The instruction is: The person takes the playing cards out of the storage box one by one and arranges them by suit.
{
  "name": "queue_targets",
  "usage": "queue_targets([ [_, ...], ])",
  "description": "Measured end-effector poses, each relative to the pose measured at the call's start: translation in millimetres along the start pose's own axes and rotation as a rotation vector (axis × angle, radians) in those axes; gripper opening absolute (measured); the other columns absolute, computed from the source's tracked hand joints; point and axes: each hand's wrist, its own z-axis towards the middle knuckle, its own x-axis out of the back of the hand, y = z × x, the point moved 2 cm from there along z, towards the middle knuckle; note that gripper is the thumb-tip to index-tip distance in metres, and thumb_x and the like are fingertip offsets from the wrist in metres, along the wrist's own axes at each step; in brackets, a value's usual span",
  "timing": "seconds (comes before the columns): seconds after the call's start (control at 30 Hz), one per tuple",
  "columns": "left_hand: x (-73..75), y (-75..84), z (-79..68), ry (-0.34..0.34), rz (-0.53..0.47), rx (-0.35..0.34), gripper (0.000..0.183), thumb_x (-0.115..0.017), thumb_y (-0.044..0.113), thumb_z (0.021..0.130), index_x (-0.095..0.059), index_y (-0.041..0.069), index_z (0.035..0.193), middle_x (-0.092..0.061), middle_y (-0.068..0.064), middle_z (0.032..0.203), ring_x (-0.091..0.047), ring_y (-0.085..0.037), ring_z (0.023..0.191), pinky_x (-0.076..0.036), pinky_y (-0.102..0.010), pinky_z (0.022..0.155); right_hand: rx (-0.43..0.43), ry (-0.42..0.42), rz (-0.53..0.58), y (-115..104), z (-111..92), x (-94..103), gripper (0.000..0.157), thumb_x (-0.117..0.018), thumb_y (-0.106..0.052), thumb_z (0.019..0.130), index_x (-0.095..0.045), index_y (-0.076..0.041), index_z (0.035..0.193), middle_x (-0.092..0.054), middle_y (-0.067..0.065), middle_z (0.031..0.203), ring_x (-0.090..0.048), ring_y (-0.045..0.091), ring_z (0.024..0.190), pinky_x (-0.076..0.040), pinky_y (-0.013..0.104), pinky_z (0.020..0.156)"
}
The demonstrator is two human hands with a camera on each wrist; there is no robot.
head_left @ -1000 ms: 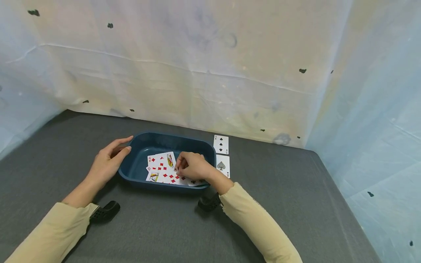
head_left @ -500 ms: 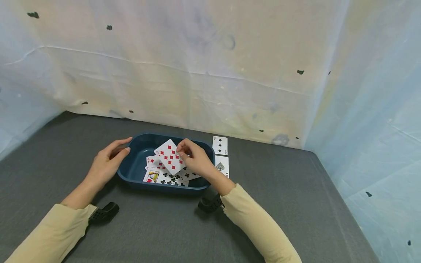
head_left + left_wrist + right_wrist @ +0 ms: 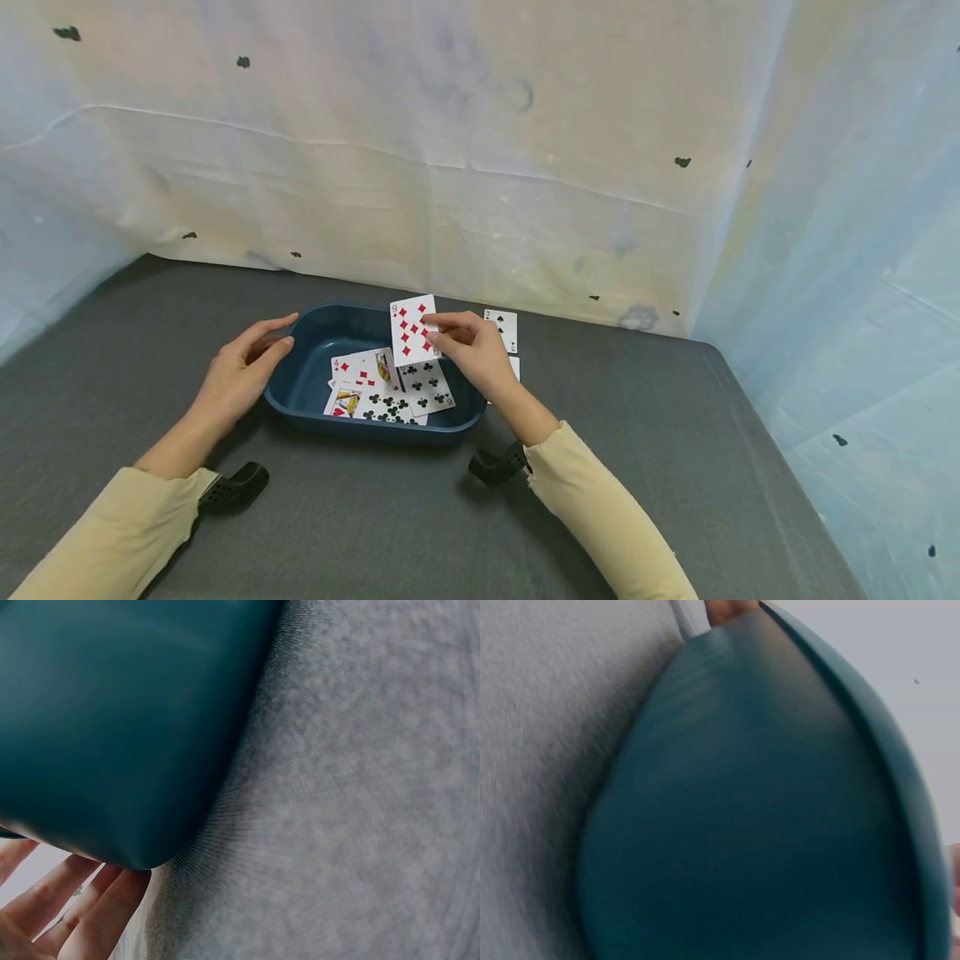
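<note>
Where fingers [image 3: 441,324] pinch it: white card [image 3: 411,330], red diamonds, face up.

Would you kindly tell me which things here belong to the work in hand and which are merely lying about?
In hand:
- nine of diamonds, pinched by right hand
- blue tub, steadied by left hand
- cards in tub
- spade cards beside tub

Lying about:
- grey mat
- sheet backdrop

Both arms wear pale tan long sleeves [image 3: 120,533], each with a black wrist-mounted camera unit [image 3: 234,487] at the cuff.
</note>
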Motion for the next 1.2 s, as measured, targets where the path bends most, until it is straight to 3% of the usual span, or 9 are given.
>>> queue_targets([
  [0.27, 0.4, 0.0, 0.6, -0.009, -0.007, 0.009, 0.052, -0.039, 0.04, 0.103, -0.035, 0.017, 0.149, -0.044, -0.031, 0.139, -0.044, -0.047, 0.122, -0.04, -0.063, 0.09, -0.032, 0.179, 0.067, 8, 3, 31.0, 0.026, -0.068, -0.005, 0.088, -0.07, -0.003, 0.114, -0.064, 0.013, 0.112, -0.062, 0.013, 0.089, -0.051, 0.022, 0.076],
  [0.37, 0.7, -0.3, 0.9, -0.01, -0.007, 0.009, 0.052, -0.039, 0.04, 0.103, -0.035, 0.017, 0.149, -0.044, -0.031, 0.139, -0.044, -0.047, 0.122, -0.04, -0.063, 0.09, -0.047, 0.225, 0.045, 14, 4, 43.2, 0.026, -0.068, -0.006, 0.088, -0.07, -0.003, 0.114, -0.065, 0.014, 0.113, -0.063, 0.015, 0.09, -0.052, 0.03, 0.08],
  [0.47, 0.4, -1.1, 0.9, -0.008, -0.003, 0.011, 0.052, -0.039, 0.04, 0.103, -0.035, 0.017, 0.149, -0.043, -0.031, 0.14, -0.043, -0.047, 0.122, -0.039, -0.063, 0.09, -0.065, 0.251, 0.03, 19, 5, 54.8, 0.027, -0.067, -0.007, 0.089, -0.069, -0.003, 0.116, -0.065, 0.015, 0.113, -0.062, 0.011, 0.088, -0.052, 0.039, 0.083],
  [0.53, 0.1, -1.5, 0.8, -0.006, -0.002, 0.011, 0.052, -0.039, 0.041, 0.103, -0.035, 0.017, 0.149, -0.044, -0.031, 0.139, -0.043, -0.047, 0.122, -0.039, -0.063, 0.09, -0.083, 0.266, 0.036, 24, 5, 62.1, 0.028, -0.066, -0.007, 0.089, -0.069, -0.003, 0.117, -0.065, 0.016, 0.114, -0.061, 0.007, 0.086, -0.051, 0.039, 0.082],
  [0.67, 0.1, -1.3, 0.4, -0.008, -0.003, 0.01, 0.052, -0.039, 0.04, 0.103, -0.036, 0.017, 0.149, -0.044, -0.031, 0.139, -0.043, -0.047, 0.122, -0.04, -0.063, 0.089, -0.115, 0.302, 0.075, 32, 4, 75.9, 0.029, -0.065, -0.004, 0.089, -0.067, -0.001, 0.118, -0.064, 0.018, 0.118, -0.06, 0.003, 0.086, -0.051, 0.023, 0.078],
  [0.8, 0.5, -0.6, 0.2, -0.009, -0.003, 0.007, 0.052, -0.039, 0.04, 0.103, -0.036, 0.017, 0.149, -0.044, -0.031, 0.139, -0.044, -0.047, 0.121, -0.04, -0.062, 0.089, -0.139, 0.336, 0.081, 42, 3, 88.6, 0.03, -0.065, -0.002, 0.089, -0.066, 0.0, 0.119, -0.064, 0.019, 0.119, -0.06, 0.001, 0.085, -0.05, 0.018, 0.076],
  [1.2, 0.2, -0.5, -0.5, -0.004, 0.0, -0.001, 0.052, -0.039, 0.039, 0.103, -0.036, 0.016, 0.149, -0.045, -0.032, 0.138, -0.044, -0.047, 0.121, -0.04, -0.062, 0.088, -0.208, 0.429, 0.052, 72, -3, 119.3, 0.029, -0.064, -0.001, 0.089, -0.067, 0.0, 0.118, -0.066, 0.009, 0.105, -0.06, 0.001, 0.077, -0.051, 0.032, 0.08],
])
